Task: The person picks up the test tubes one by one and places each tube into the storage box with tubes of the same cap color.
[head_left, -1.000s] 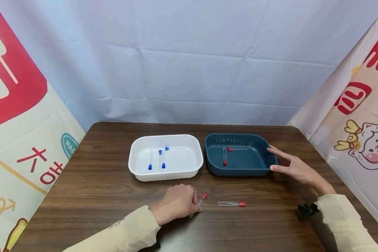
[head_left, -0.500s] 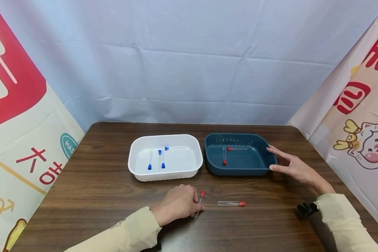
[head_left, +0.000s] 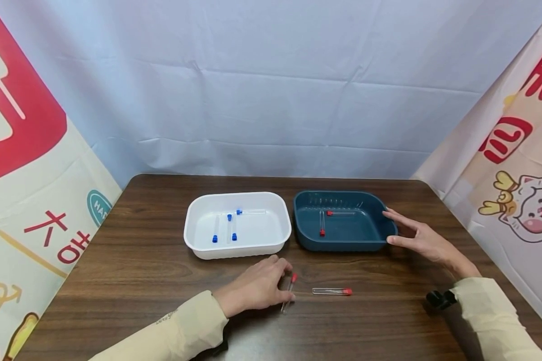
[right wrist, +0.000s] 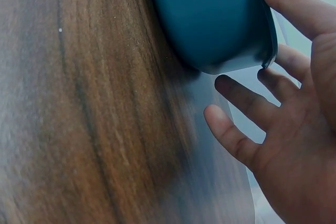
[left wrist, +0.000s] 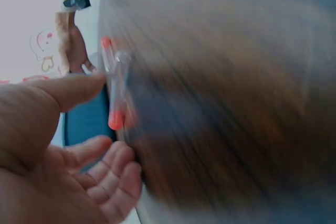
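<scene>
My left hand (head_left: 258, 285) is over the table with thumb and fingers spread apart. A clear test tube with a red cap (head_left: 293, 277) lies between thumb and fingertips, its cap pointing away from me. In the left wrist view, blurred, the fingers (left wrist: 113, 177) are loosely bent, with the red-capped tubes (left wrist: 117, 95) just beyond them. A second red-capped test tube (head_left: 330, 291) lies sideways farther right. My right hand (head_left: 429, 244) touches the right end of the dark teal tray (head_left: 343, 246). In the right wrist view its fingers (right wrist: 244, 100) are spread, the thumb at the rim.
Two red-capped tubes (head_left: 322, 223) lie inside the teal tray. Left of it stands a white tray (head_left: 235, 253) with several blue-capped tubes (head_left: 251, 212). Both trays are on the brown wooden table (head_left: 153, 225), with a white cloth (head_left: 271, 125) hanging behind.
My left fingers have spread, releasing the red-capped test tube they pinched earlier. The tube has shifted slightly right and lies more upright in the view. The right hand stays at the tray.
</scene>
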`<state>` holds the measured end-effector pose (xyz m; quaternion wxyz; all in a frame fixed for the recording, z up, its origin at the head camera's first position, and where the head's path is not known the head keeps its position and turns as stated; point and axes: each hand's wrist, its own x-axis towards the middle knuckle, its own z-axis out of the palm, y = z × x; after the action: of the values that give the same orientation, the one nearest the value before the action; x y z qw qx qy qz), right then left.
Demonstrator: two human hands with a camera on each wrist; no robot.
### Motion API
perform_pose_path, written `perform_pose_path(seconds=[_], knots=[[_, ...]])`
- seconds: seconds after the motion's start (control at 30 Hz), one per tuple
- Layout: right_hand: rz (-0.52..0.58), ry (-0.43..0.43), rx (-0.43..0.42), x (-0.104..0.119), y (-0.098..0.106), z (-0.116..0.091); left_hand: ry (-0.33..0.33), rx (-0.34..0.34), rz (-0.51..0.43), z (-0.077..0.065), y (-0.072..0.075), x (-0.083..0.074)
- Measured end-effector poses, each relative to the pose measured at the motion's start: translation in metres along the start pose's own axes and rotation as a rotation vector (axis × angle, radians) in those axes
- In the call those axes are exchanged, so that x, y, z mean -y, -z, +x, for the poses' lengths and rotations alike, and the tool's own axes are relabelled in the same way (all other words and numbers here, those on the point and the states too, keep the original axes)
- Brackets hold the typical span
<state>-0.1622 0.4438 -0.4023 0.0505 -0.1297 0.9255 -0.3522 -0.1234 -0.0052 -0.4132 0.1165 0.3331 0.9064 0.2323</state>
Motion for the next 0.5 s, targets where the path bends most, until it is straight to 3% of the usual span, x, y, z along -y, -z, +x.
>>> perform_pose_path(seconds=[0.23,0.5], knots=[[0.014,-0.004,0.006,0.000,-0.001,0.001,-0.138,0.029,0.083,0.004,0.003,0.011],[0.026,-0.012,0.005,0.000,0.000,0.000,-0.136,0.147,0.063,0.006,0.008,0.013]])
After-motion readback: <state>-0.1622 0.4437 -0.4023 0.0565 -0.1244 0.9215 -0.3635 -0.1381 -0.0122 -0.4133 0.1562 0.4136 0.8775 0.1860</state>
